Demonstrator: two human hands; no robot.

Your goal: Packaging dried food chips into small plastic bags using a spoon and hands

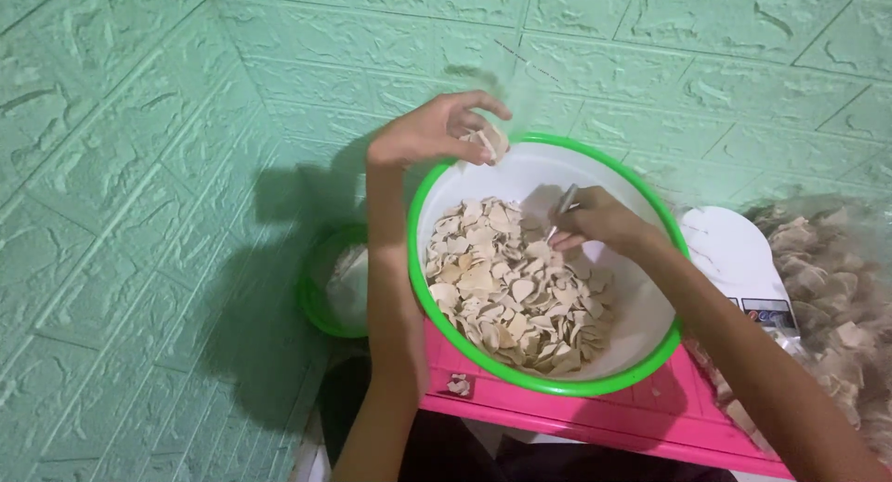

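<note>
A heap of pale, thin chips (pixel 511 291) fills the white basin with a green rim (pixel 444 329), which sits on the pink table (pixel 604 412) and overhangs its left edge. The left hand (pixel 432 129) hovers over the basin's far rim, fingers curled shut on a few chips, while the right hand (pixel 595 220) rests low over the heap, fingers closed round a thin metal tool (pixel 564 203). A white scale (pixel 734 254) stands just right of the basin, a clear bag of chips (pixel 836 287) lies toward the table's right edge, and a smaller green-rimmed bowl (pixel 334 287) sits lower, off the left edge.

Two bare forearms, no sleeves, slim left hand (pixel 429 133), right hand (pixel 599 220)
</note>
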